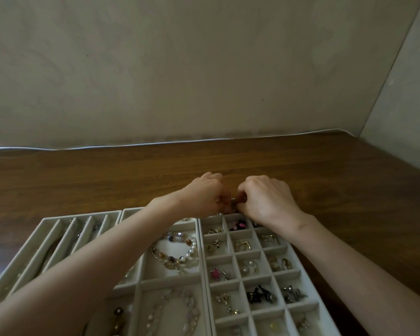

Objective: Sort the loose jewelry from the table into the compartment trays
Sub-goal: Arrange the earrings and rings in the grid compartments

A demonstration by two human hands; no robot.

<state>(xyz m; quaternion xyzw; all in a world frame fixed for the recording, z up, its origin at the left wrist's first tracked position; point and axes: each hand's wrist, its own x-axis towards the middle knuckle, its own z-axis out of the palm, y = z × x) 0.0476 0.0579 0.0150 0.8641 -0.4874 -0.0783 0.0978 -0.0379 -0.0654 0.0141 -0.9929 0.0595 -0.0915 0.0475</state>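
Both hands, left hand [204, 193] and right hand [268, 198], meet with fingers curled, pinching a small piece of jewelry [233, 202] between them. It sits above the far rim, at 12 o'clock, of the grid tray [218, 256] on the desk [325, 180]. The piece is too small to tell its long axis. At 9 o'clock, a beaded bracelet [177, 251] lies in the middle tray [170, 278].

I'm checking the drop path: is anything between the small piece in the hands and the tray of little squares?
Nothing visible blocks it. The left hand and right hand pinch the small piece at the far edge of the tray. The far squares beneath already hold earrings.
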